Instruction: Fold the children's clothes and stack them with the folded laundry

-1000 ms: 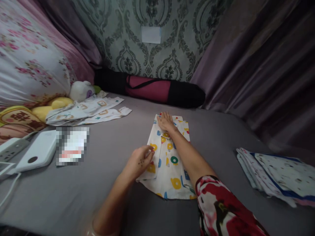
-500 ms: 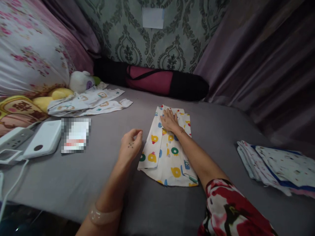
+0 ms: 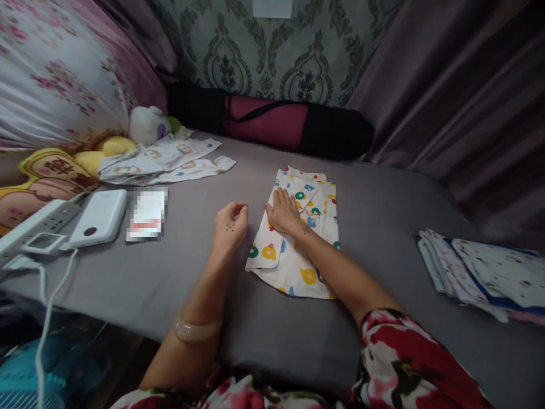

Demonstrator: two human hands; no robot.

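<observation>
The shirt [image 3: 321,218] lies flat just right of the frame's centre, its left side turned in as a long strip over the middle. My right hand [image 3: 286,213] rests palm down on its upper left part, fingers straight and slightly parted, gripping nothing. My left hand [image 3: 230,227] hovers just beside the shirt's left edge, fingers curled, thumb near the forefinger; I see nothing in it, though I can't tell whether the tips meet. I'd judge the step in hand as pressing the turned-in layers smooth; the next move seems to call for keeping those edges from springing out.

Around it spreads the grey sheet [image 3: 383,227]. Trousers [image 3: 157,162] lie at upper left, a folded pile [image 3: 498,272] at the right edge. Across the top stretches a long bag [image 3: 266,122], its contents hidden.
</observation>
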